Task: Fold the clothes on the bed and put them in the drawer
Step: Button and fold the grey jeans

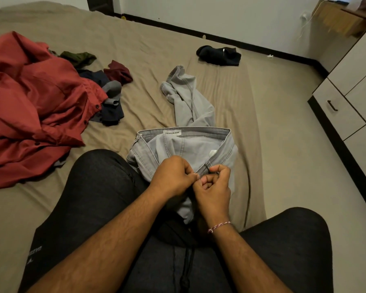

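Observation:
Light grey jeans [190, 115] lie on the tan bed [135, 43] in front of me, waistband towards me, legs twisted away. My left hand [173, 176] and my right hand [213, 185] both pinch the jeans' fly area, fingers closed on the fabric. A large red shirt [30, 102] lies crumpled at the left. Beside it sit small pieces: a green one [78, 57], a maroon one [118, 71], a grey and navy heap [110, 102]. A black folded garment [220, 55] rests at the far side of the bed.
A white drawer unit [347, 106] with dark handles stands at the right, drawers shut. My crossed legs in dark trousers [97, 197] fill the near bed. A wooden cabinet [340, 17] and a wall cable are at the far right.

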A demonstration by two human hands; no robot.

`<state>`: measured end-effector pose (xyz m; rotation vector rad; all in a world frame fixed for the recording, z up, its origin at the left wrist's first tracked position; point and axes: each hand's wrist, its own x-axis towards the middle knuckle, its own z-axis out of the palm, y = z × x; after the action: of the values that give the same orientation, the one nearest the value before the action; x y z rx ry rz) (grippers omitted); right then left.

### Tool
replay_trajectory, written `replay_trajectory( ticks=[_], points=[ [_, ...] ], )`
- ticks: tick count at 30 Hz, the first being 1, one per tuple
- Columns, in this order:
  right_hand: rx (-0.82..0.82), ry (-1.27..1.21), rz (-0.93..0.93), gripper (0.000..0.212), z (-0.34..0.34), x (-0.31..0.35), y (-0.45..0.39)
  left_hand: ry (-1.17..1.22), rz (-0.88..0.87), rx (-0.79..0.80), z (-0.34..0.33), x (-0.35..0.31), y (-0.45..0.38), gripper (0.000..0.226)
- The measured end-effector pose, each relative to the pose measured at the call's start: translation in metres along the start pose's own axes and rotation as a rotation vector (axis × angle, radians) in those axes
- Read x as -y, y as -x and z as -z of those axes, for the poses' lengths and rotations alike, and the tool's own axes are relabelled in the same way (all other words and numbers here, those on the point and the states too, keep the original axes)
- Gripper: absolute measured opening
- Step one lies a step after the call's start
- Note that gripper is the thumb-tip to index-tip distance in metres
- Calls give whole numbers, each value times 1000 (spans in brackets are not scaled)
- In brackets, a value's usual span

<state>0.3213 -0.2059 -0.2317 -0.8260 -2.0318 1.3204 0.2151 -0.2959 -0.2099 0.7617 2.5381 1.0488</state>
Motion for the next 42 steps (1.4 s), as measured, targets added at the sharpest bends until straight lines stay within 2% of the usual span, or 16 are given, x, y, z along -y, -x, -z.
replay_trajectory(
  ticks=[6,11,16,21,26,31,35,39,42],
  points=[
    [19,-69,-77,50,1,-6,-7,-104,-101,-82,-6,-3,4,22],
    [98,-192,-132,52,3,-14,-16,-265,-160,-85,-8,-10,13,16],
    [111,-211,-130,51,3,-18,-17,-489,-181,-57,-10,-12,16,32],
    [91,-247,-113,51,7,-18,-13,-425,-262,-6,-1,-14,17,28],
    [92,-242,-131,48,3,-19,-17,-553,-297,-176,-5,-15,20,27],
    [125,-184,-174,44,1,-26,-20,-641,-346,-146,-11,-13,14,29],
    [118,-162,-192,42,1,-29,-21,-645,-408,-51,-11,-6,5,36],
    [131,-139,-201,38,3,-29,-21,-683,-396,-75,-16,-6,5,34],
    [139,-116,-154,32,2,-23,-19,-681,-309,-96,-18,-5,4,31]
  ],
)
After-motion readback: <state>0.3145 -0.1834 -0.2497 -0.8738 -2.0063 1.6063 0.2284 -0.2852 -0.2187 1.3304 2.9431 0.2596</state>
